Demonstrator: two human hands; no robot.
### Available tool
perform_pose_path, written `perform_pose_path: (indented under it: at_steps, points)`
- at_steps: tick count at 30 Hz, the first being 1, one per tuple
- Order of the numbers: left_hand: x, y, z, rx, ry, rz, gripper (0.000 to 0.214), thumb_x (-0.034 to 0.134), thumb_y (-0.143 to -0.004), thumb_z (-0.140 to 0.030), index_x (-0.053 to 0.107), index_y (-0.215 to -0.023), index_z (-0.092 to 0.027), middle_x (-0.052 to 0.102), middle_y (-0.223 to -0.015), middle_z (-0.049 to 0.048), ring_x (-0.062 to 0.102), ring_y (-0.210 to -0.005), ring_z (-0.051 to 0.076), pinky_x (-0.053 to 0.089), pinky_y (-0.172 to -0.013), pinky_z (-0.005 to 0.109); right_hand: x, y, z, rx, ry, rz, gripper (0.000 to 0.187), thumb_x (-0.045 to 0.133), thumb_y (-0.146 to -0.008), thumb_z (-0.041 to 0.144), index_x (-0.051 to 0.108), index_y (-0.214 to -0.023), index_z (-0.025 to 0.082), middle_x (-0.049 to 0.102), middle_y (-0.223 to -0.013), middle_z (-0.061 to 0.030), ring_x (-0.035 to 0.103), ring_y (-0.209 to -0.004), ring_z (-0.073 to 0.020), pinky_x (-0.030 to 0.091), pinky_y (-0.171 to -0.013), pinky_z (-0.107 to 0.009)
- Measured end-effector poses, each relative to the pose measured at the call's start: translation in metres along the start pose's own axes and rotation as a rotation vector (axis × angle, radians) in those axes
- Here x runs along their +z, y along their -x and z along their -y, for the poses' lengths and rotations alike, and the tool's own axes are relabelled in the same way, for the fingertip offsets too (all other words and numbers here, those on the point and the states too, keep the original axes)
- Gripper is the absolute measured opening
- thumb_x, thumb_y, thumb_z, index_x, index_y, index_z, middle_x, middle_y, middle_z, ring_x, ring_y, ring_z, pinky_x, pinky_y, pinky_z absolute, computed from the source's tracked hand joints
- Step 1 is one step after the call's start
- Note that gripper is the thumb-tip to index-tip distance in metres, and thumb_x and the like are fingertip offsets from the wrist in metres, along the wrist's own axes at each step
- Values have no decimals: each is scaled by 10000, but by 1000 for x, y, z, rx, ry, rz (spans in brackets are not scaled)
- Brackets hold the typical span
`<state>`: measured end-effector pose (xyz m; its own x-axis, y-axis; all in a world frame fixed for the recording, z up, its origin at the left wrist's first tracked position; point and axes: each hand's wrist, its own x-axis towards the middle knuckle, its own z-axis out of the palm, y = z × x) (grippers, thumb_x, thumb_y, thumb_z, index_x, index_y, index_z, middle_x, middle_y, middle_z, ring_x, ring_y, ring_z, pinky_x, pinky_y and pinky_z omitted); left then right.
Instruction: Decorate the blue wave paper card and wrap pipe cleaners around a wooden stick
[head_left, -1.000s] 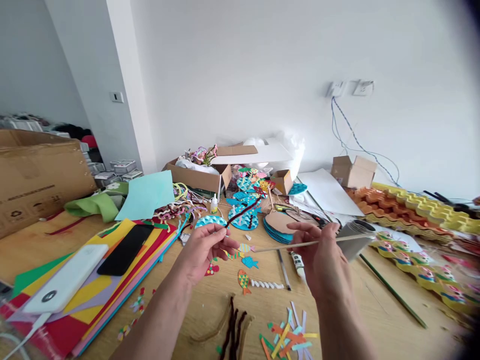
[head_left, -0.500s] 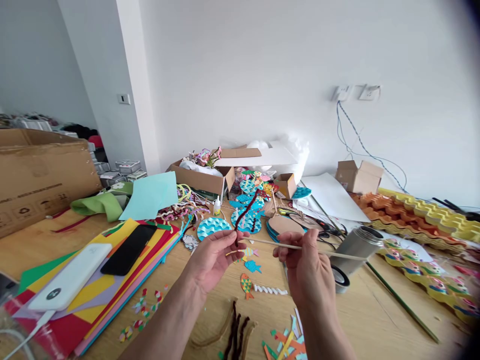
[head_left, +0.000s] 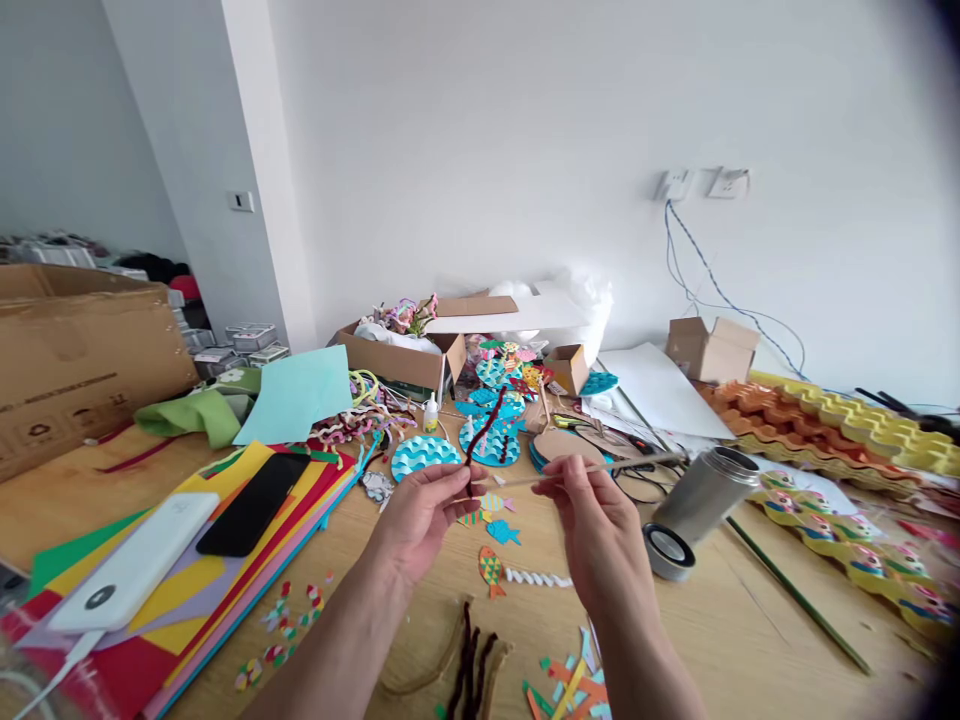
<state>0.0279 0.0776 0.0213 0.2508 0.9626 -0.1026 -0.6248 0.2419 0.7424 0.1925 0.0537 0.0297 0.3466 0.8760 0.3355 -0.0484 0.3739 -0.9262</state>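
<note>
My left hand point(head_left: 426, 510) pinches a dark brown pipe cleaner point(head_left: 486, 428), which stands up from the fingertips, tilted to the right. In my right hand point(head_left: 596, 520) is a thin pale stick point(head_left: 637, 463), gripped between thumb and fingers. One end of the stick reaches left to the fingertips of my left hand, beside the pipe cleaner; whether it touches cannot be made out. Below the hands, more dark brown pipe cleaners point(head_left: 469, 665) lie on the table with tan ones. Paper fish point(head_left: 491, 568) and a white twisted strip point(head_left: 538, 578) lie between my wrists.
At left, coloured sheets point(head_left: 172, 590) carry a black phone point(head_left: 253, 503) and a white power bank point(head_left: 139, 560). A metal flask point(head_left: 701, 500) and its lid point(head_left: 670, 550) stand right of my hand. Paper strips point(head_left: 574, 680) lie in front. Blue wavy discs point(head_left: 425, 457) and boxes point(head_left: 394, 358) sit behind.
My right hand has moved slightly left toward my left hand, and the stick's outer end has swung up. The left hand still holds the pipe cleaner. The view has shifted slightly.
</note>
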Motion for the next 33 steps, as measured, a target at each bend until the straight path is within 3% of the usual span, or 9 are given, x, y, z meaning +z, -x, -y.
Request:
perform_pose_path:
  at_steps: [3,7,10,14,16,18,22,29,33]
  points:
    - [-2,-1,-1,6,11,-12,120,794,-611,-188,728,-686,-122,726,-843,89,654,-770,168,510,-735,278,-4,-1,8,29,103,91,351,545,-826,517,571,-690,195,615,-692,-13,564,-690,-150,445,-674,-256]
    - [-2,-1,-1,29,15,68,85,759,-660,-182,736,-720,-125,721,-898,97,634,-870,175,479,-816,292,1,4,14,290,263,413,437,416,-866,573,519,-679,192,475,-393,56,425,-358,-92,336,-402,-200]
    - [-1,0,-1,61,1,136,65,735,-690,-176,741,-728,-124,719,-912,100,618,-931,182,457,-850,285,10,14,12,439,379,625,479,379,-858,601,522,-666,186,417,-322,80,326,-260,-66,234,-310,-169]
    - [1,2,-3,45,-25,130,78,742,-680,-185,746,-732,-127,723,-864,79,639,-821,163,458,-818,271,19,20,10,426,381,800,467,456,-828,591,570,-668,168,491,-378,56,410,-305,-74,309,-337,-170]
    - [3,4,-4,40,-85,91,96,751,-662,-194,748,-724,-120,721,-793,73,635,-718,146,464,-754,259,17,17,11,319,324,692,438,520,-809,564,616,-684,154,581,-477,15,517,-417,-99,408,-431,-197]
    - [5,6,-6,53,-194,71,120,751,-655,-206,751,-725,-109,718,-749,79,624,-665,144,459,-713,257,10,10,12,233,233,466,390,589,-780,531,670,-774,150,663,-635,-24,593,-557,-129,485,-559,-240]
    - [8,10,-3,67,-436,144,138,721,-687,-241,757,-718,-111,721,-747,102,616,-649,154,448,-695,266,-8,-5,10,209,21,130,390,695,-716,468,689,-953,159,714,-830,-66,642,-699,-171,528,-706,-320]
    - [13,13,10,22,-560,220,166,738,-664,-292,741,-668,-125,700,-754,94,607,-636,159,459,-640,271,-9,-7,10,281,-212,90,242,766,-657,368,670,-741,162,685,-715,-32,632,-699,-161,523,-709,-297]
    - [14,16,5,-2,-556,220,257,710,-697,-333,732,-821,-109,692,-760,94,580,-589,130,439,-564,243,-9,-5,20,284,-347,70,184,742,-674,299,603,-685,178,582,-594,35,579,-567,-120,531,-673,-300]
